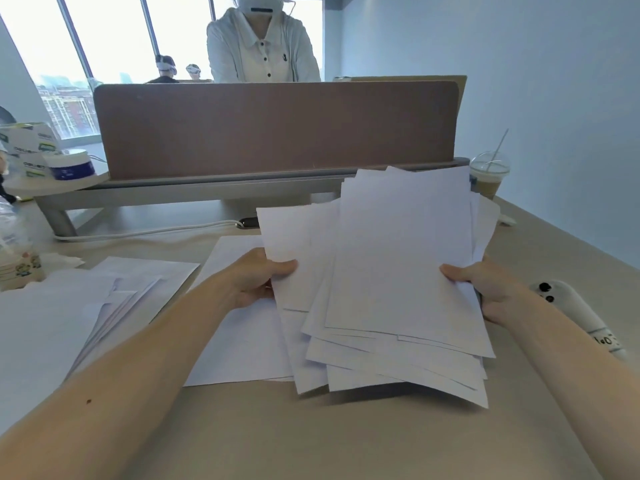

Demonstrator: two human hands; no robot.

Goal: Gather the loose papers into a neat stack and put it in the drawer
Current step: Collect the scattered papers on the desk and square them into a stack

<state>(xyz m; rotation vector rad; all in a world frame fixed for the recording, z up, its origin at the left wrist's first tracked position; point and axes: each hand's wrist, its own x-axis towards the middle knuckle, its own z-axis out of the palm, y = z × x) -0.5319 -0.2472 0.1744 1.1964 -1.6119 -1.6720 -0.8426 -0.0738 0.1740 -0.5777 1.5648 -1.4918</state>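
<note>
A person holds a ragged bundle of papers (pixel 391 282) above the tabletop (pixel 311 438), on the near side of the brown partition screen (pixel 273 126) and toward its right end. The left hand (pixel 256 278) takes the bundle's left edge and the right hand (pixel 485 289) its right edge. Each grip is clamped on the sheets with the thumb on top; the fingers beneath are hidden.

The sheets are plain white, blank on every face that shows, and fanned well out of line. Corners jut at the far end and stepped edges show at the near end. More loose sheets (pixel 114 299) lie overlapping in front of the screen's left half. A single sheet (pixel 239 341) lies flat before the screen's middle, partly under the bundle.

The paper looks light, thin and floppy, and probably slick sheet on sheet, so a slack hold could let the fan slide apart or shed a page. Holding both long edges near their middles, as here, seems the soundest way to carry it. Squaring it would likely mean loosening slightly and tapping one edge on the tabletop.

An iced drink cup (pixel 488 174) stands at the screen's right end, just beyond the bundle, where a careless sweep could reach it. No drawer is in view.
</note>
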